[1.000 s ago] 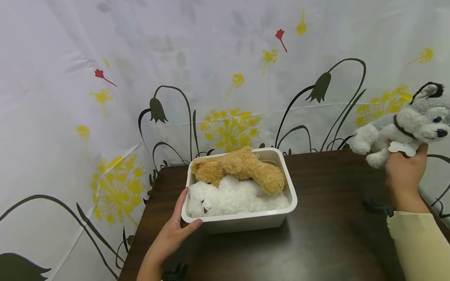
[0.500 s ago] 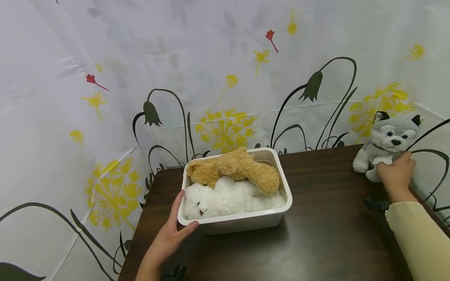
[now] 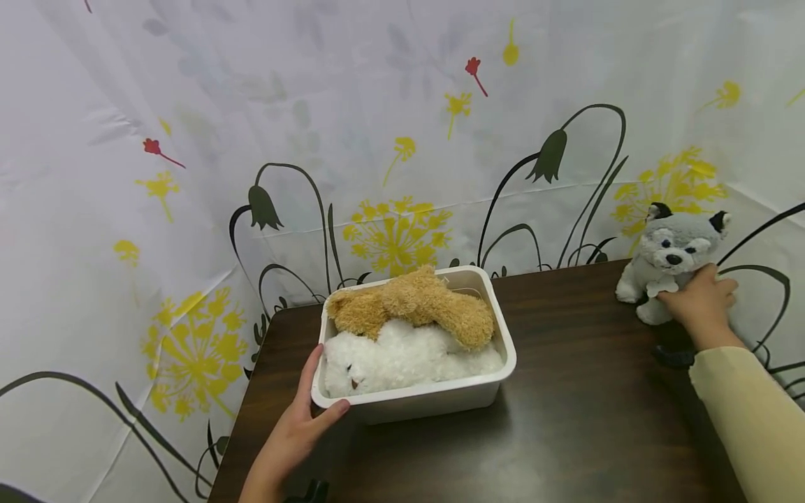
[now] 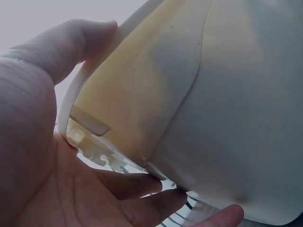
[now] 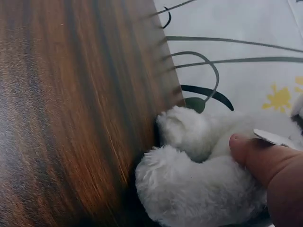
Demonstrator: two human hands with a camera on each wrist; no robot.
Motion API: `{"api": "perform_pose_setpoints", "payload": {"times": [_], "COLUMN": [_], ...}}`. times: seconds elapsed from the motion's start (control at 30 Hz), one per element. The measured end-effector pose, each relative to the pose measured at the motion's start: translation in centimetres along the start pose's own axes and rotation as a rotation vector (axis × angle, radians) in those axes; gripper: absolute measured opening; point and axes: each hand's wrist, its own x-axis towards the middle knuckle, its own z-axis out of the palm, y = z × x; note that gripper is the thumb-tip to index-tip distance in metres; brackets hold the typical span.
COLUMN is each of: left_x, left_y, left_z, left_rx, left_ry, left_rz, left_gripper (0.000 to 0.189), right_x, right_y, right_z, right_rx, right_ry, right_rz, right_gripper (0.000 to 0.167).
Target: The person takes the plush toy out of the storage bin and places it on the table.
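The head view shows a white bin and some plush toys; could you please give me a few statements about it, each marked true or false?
1. The left hand touches the white bin. True.
2. The right hand holds the gray plush dog. True.
3. The gray plush dog lies inside the white bin. False: it is outside, to the bin's right.
4. The brown plush toy and the white plush toy are both in the bin. True.
5. The brown plush toy lies nearer the camera than the white one. False: the white one is nearer.
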Motion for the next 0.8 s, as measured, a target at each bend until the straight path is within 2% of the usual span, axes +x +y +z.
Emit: {"api": "perform_pose_setpoints", "payload": {"times": [0.2, 0.33, 0.43, 0.8], "left_x": [0.0, -0.1, -0.2, 0.0], "left_y": [-0.1, -0.1, -0.1, 0.1], "left_z": [-0.1, 0.1, 0.1, 0.3], "left_rx": [-0.008, -0.031, -0.030, -0.031], "left_ry": [-0.004, -0.009, -0.006, 0.006], "left_rz": [0.022, 0.016, 0.003, -0.002], "left_gripper": [0.104, 0.104, 0.104, 0.104], "right_x": [-0.8, -0.9, -0.9, -1.2], "right_y": [-0.2, -0.1, -0.2, -0.3], "right_z": [0.8, 1.0, 1.4, 2.0], "right_rx": [0.096, 0.141, 0.144, 0.172], "right_ry": [-0.021, -0.032, -0.027, 0.035], "right_rz": [0.010, -0.021, -0.052, -0.080], "right_gripper": [0.098, 0.101, 0.100, 0.094]}}
